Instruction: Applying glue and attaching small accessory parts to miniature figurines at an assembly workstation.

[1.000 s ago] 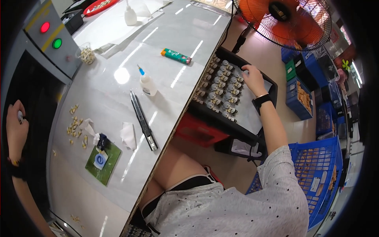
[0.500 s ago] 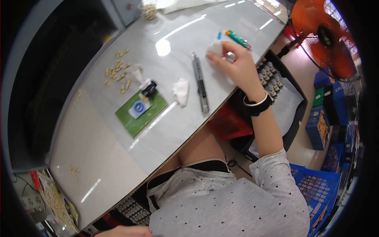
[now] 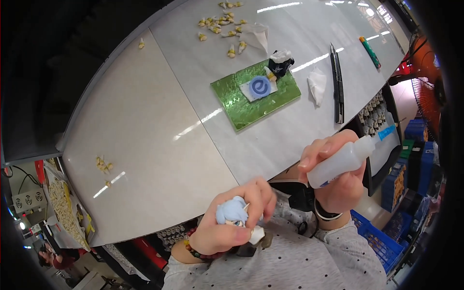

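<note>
My left hand (image 3: 211,238) is closed around a small figurine (image 3: 231,211) with light blue hair and a pointed ear, held near my body just off the table's front edge. Its lower part is mostly hidden by my fingers. In my right hand (image 3: 345,187) is a white squeeze bottle (image 3: 338,165) with a blue needle tip (image 3: 386,132), tilted so the tip points up and to the right. Beyond my hands lies a green plate (image 3: 251,115), bearing a blue spiral disc (image 3: 260,87) on a white piece. A small black and white part (image 3: 281,64) sits at its far corner.
Crumpled tissue (image 3: 317,86), a slim black and grey tool (image 3: 337,87) and a green tube (image 3: 369,52) lie right of the plate. Several small cream-coloured parts (image 3: 223,21) are scattered behind it. A tray of small parts (image 3: 374,113) and an orange fan (image 3: 427,89) stand right.
My right hand has brought the bottle from the table's far right back toward my body. My left hand has come up from the lower edge with the figurine. The view has shifted.
</note>
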Action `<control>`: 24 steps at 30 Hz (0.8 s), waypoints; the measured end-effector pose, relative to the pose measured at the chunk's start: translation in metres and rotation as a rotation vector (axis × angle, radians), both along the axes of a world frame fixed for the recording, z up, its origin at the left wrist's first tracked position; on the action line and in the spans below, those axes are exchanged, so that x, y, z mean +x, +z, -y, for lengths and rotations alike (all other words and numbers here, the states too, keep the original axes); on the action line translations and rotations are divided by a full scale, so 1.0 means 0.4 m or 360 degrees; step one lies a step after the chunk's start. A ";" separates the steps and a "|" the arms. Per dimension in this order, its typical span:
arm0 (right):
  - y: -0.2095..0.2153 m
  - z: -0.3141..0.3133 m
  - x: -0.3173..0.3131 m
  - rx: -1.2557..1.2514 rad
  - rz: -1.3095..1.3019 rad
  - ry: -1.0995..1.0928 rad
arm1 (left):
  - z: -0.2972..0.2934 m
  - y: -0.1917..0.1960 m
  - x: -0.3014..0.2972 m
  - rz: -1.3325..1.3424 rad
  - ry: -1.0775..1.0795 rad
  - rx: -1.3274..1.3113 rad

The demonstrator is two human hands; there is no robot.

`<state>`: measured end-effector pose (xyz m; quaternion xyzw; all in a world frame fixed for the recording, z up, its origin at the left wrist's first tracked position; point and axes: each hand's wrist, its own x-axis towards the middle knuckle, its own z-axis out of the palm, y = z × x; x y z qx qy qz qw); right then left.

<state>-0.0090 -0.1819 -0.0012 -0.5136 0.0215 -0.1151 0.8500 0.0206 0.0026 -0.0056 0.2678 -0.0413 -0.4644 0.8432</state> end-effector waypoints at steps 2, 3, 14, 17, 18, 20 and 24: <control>-0.007 -0.005 0.002 0.0132 -0.0008 0.0035 | 0.018 0.016 -0.001 -0.0155 0.0181 -0.0066; -0.008 -0.008 0.002 0.0127 -0.0020 0.0033 | 0.015 0.008 0.000 -0.0167 0.0180 -0.0070; 0.010 -0.027 0.020 0.0072 -0.0178 0.0064 | -0.005 0.015 0.014 -0.0299 0.0239 -0.0139; -0.012 -0.026 0.033 -0.0070 0.0104 0.0197 | -0.020 0.004 0.015 -0.0266 0.0035 -0.0357; -0.010 -0.029 0.033 -0.0074 0.0101 0.0195 | -0.013 0.011 0.011 -0.0267 0.0185 -0.0288; -0.004 -0.035 0.035 0.0079 0.0083 0.0111 | 0.001 0.008 0.006 -0.0255 0.0407 -0.0320; -0.004 -0.027 0.022 0.0054 0.0124 0.0076 | 0.002 0.005 0.014 -0.0155 0.0490 -0.0257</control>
